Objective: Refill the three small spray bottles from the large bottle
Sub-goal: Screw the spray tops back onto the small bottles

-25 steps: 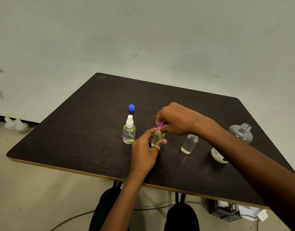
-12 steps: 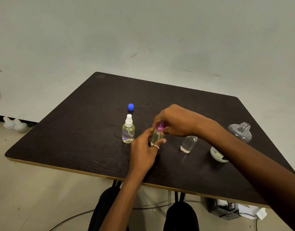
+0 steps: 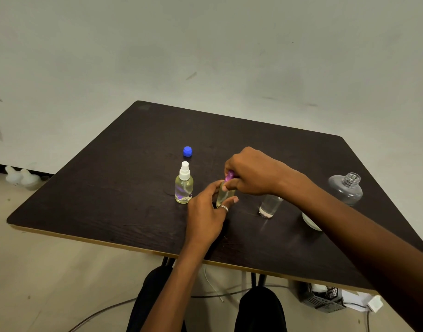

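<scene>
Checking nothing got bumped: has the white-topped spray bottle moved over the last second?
No. The white-topped spray bottle stands in the same spot, upright just in front of the blue cap; only the camera has shifted slightly.

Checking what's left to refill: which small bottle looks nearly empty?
The rightmost small bottle, clear with only a trace at its base; the white-topped bottle and the middle purple-topped bottle both hold yellowish liquid.
</scene>
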